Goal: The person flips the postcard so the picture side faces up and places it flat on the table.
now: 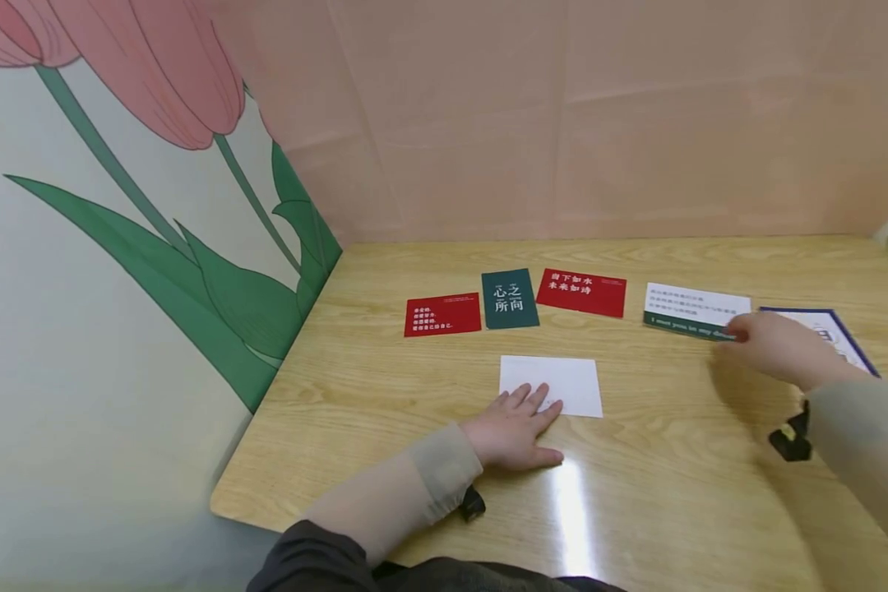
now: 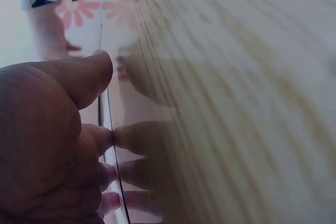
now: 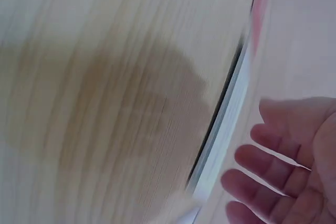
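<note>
A plain white card (image 1: 573, 378) lies on the table, and my left hand (image 1: 512, 429) rests its spread fingertips on the near edge. The left wrist view shows that hand (image 2: 47, 140) side-on, close above the tabletop. At the right, my right hand (image 1: 792, 344) hovers by the near right corner of a white card with a green lower band (image 1: 691, 304). In the right wrist view its fingers (image 3: 262, 163) are loosely bent and appear apart from the card. A blue-bordered white card (image 1: 821, 321) is partly hidden behind the right hand.
Further back lie a red card (image 1: 442, 315), a dark green card (image 1: 511, 298) and another red card (image 1: 583, 293), all with white writing. Behind the wooden table (image 1: 355, 362) hangs a pink cloth (image 1: 488, 123). A tulip-patterned wall (image 1: 118, 329) borders the left side.
</note>
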`<state>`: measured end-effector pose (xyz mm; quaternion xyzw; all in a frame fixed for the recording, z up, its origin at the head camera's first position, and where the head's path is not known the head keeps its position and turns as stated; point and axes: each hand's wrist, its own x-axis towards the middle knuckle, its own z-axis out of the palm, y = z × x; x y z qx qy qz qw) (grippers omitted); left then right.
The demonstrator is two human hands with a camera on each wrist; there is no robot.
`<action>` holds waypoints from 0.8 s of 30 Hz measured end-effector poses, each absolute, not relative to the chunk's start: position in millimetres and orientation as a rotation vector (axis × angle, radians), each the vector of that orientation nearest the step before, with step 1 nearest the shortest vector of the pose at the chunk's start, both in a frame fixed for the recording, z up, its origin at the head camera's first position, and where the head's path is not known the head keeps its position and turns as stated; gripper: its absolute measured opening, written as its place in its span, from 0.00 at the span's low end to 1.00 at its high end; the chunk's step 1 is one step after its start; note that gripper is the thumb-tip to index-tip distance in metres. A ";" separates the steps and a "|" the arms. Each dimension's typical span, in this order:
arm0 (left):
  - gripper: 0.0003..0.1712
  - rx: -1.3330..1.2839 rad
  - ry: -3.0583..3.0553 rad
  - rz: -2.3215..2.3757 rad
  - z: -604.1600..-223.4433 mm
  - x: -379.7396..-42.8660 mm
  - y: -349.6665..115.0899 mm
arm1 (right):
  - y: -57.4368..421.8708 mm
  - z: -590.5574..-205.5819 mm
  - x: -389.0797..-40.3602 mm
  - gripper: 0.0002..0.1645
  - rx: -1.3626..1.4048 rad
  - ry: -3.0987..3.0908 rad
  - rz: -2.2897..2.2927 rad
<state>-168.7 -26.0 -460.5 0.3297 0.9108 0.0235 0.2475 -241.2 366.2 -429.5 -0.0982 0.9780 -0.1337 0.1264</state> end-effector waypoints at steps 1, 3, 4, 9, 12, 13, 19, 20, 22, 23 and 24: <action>0.45 0.901 2.484 0.068 -460.3 -168.5 -26.1 | 349.8 -428.2 -241.0 0.29 -0.324 2.834 -0.437; 0.45 0.905 2.485 0.074 -460.0 -168.1 -26.5 | 318.2 -428.1 -239.5 0.29 -0.379 2.804 -0.519; 0.45 0.907 2.486 0.076 -459.8 -167.9 -26.6 | 303.1 -429.3 -239.1 0.29 -0.399 2.784 -0.554; 0.46 0.926 2.501 0.068 -460.6 -168.7 -27.4 | 241.9 -438.9 -236.6 0.30 -0.476 2.704 -0.646; 0.46 0.941 2.503 0.064 -461.4 -170.2 -27.8 | 218.5 -443.1 -236.8 0.32 -0.477 2.702 -0.638; 0.46 0.946 2.502 0.066 -461.3 -170.5 -28.0 | 213.1 -444.2 -237.6 0.33 -0.470 2.703 -0.634; 0.46 0.957 2.498 0.078 -460.5 -170.6 -29.4 | 199.5 -447.6 -241.6 0.35 -0.389 2.677 -0.663; 0.45 0.960 2.499 0.078 -460.2 -170.6 -29.6 | 198.5 -447.3 -241.6 0.35 -0.383 2.674 -0.670; 0.45 0.969 2.500 0.075 -458.3 -171.3 -30.2 | 196.9 -446.3 -241.6 0.34 -0.370 2.665 -0.684; 0.45 0.974 2.500 0.073 -457.1 -172.1 -30.5 | 196.2 -445.7 -241.4 0.33 -0.364 2.660 -0.691; 0.45 0.980 2.499 0.073 -456.0 -173.6 -30.7 | 195.4 -445.0 -241.2 0.33 -0.359 2.656 -0.695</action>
